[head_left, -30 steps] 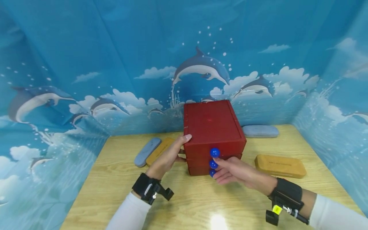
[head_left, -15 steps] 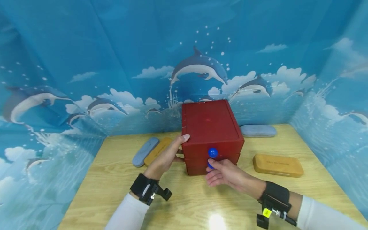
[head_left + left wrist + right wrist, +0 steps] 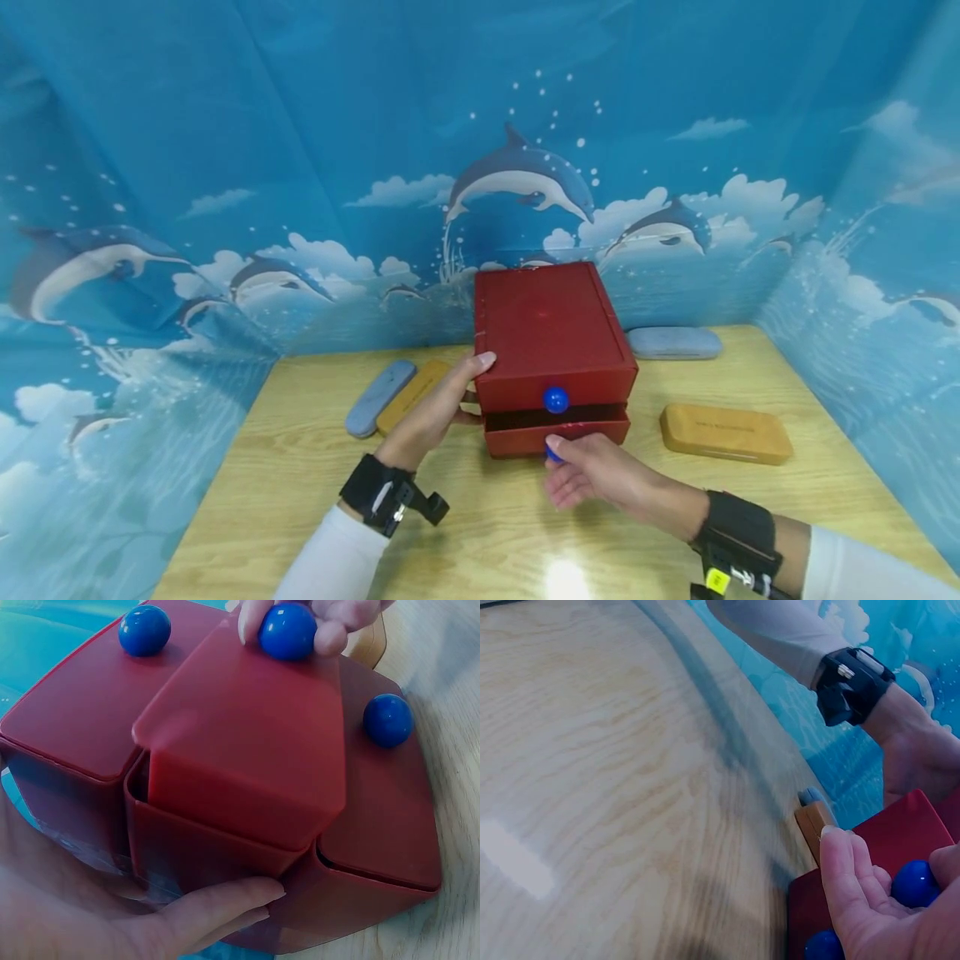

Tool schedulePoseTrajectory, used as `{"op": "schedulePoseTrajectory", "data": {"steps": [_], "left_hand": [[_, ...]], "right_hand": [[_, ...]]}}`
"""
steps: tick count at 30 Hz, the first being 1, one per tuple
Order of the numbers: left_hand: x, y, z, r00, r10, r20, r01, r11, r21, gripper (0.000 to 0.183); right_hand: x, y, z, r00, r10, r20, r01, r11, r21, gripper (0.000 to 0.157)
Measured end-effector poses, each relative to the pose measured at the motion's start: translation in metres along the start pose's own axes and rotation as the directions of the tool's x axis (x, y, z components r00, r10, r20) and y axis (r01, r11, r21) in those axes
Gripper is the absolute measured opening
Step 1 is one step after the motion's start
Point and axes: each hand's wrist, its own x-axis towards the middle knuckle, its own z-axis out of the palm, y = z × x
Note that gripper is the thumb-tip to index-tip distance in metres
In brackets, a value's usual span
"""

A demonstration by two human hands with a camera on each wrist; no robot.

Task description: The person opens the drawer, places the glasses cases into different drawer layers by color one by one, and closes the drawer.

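A dark red cabinet (image 3: 543, 312) of three stacked drawers stands on the table, each drawer fitted with a round blue knob. My right hand (image 3: 603, 475) pinches the middle drawer's blue knob (image 3: 287, 631) between thumb and fingers. That middle drawer (image 3: 247, 727) juts out partway, a dark gap showing behind its front in the head view. The top drawer's knob (image 3: 556, 400) and the bottom drawer's knob (image 3: 388, 720) sit on drawers that are pushed in. My left hand (image 3: 438, 408) rests against the cabinet's left side, thumb at the upper edge and fingers laid along the side wall.
Left of the cabinet, a light blue glasses case (image 3: 380, 398) and a mustard-yellow case (image 3: 411, 397) lie side by side. Another light blue case (image 3: 675, 342) is at the back right, with a yellow case (image 3: 725, 433) nearer. A dolphin-print curtain (image 3: 375, 150) surrounds the wooden table (image 3: 285, 500).
My right hand has drawn the middle drawer outward by its knob, and a gap has appeared under the top drawer. The left hand stays at the cabinet's side.
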Motion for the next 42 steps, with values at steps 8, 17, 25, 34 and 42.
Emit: {"op": "schedulePoseTrajectory", "data": {"steps": [8, 17, 25, 34, 42], "left_hand": [[0.0, 0.003, 0.0, 1.0, -0.002, 0.009, 0.002, 1.0, -0.021, 0.072], [0.002, 0.004, 0.0, 1.0, -0.003, 0.013, 0.003, 1.0, -0.012, 0.071], [0.001, 0.005, 0.002, 1.0, 0.002, 0.008, -0.002, 1.0, -0.023, 0.072], [-0.001, 0.005, 0.003, 1.0, 0.001, 0.023, -0.001, 1.0, 0.006, 0.069], [-0.002, 0.003, 0.001, 1.0, -0.008, 0.015, 0.008, 1.0, -0.002, 0.071]], "right_hand": [[-0.011, 0.003, 0.004, 1.0, -0.01, 0.012, 0.01, 0.999, -0.033, 0.053], [-0.024, 0.006, 0.008, 0.999, -0.002, 0.04, 0.003, 0.999, -0.032, 0.052], [-0.037, 0.013, 0.014, 0.998, -0.004, 0.064, 0.005, 1.0, -0.022, 0.05], [-0.05, 0.02, 0.02, 0.998, 0.002, 0.068, 0.001, 0.999, -0.038, 0.044], [-0.057, 0.027, 0.027, 0.996, -0.007, 0.085, 0.01, 0.999, -0.03, 0.041]]}}
